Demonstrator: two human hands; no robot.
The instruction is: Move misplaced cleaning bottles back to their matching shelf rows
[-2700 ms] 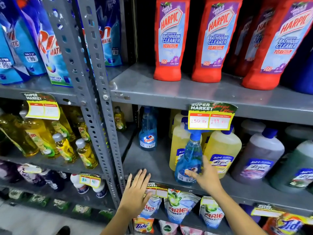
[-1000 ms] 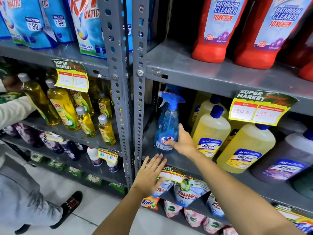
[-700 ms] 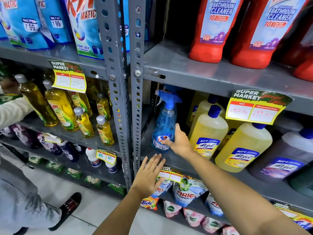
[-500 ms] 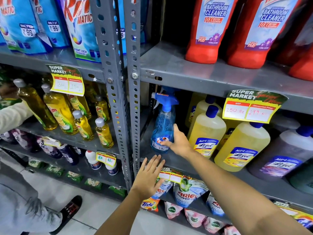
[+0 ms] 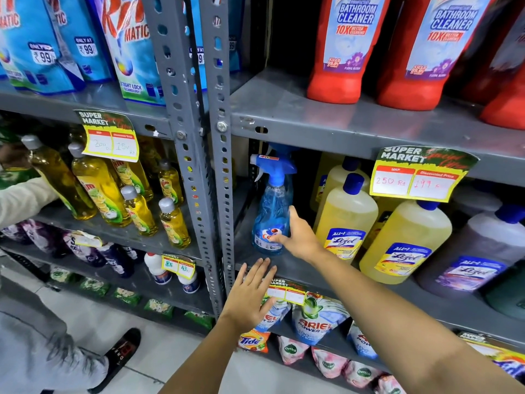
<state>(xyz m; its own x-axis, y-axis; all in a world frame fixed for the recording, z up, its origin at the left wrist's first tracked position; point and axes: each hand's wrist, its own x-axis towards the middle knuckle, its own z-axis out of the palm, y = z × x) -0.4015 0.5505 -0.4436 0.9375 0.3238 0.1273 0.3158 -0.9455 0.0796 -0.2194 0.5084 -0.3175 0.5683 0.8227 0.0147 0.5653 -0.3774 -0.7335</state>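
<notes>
On the middle shelf [image 5: 284,268], the right hand [image 5: 298,240] loosely touches the spray bottle [image 5: 272,220]; the left hand [image 5: 250,297] hovers open; a nudge could topple it.

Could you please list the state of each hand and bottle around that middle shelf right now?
Blue spray bottle: upright at the shelf's left end, trigger cap on.
Right hand: open, fingers touching the spray bottle's lower part.
Left hand: open, flat, at the shelf edge, holding nothing.
Yellow Lizol bottle: upright, blue cap on.
Red bathroom cleaner bottles: standing on the shelf above.
</notes>
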